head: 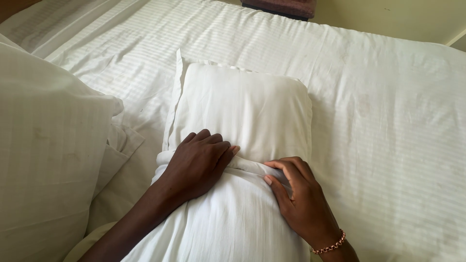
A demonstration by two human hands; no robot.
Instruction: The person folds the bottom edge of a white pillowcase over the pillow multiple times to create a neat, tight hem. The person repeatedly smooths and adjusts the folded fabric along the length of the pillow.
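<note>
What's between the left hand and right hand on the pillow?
In the head view, a bunched fold of the white pillowcase runs between the left hand and the right hand, across the pillow. Nothing else lies there.

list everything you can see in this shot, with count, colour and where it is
pillow in a case: 1, white, middle of the bed, under both hands
folded edge of the case: 1, white, running across the pillow between the two hands
second pillow: 1, white, left edge of the view, beside the first
bed sheet: 1, white with faint stripes, covering the bed all around
dark object: 1, dark reddish brown, past the far edge of the bed, mostly cut off
bracelet: 1, copper-coloured chain, on the right wrist
left hand: 1, lying flat on the pillow
right hand: 1, fingertips pinching the folded edge
</note>
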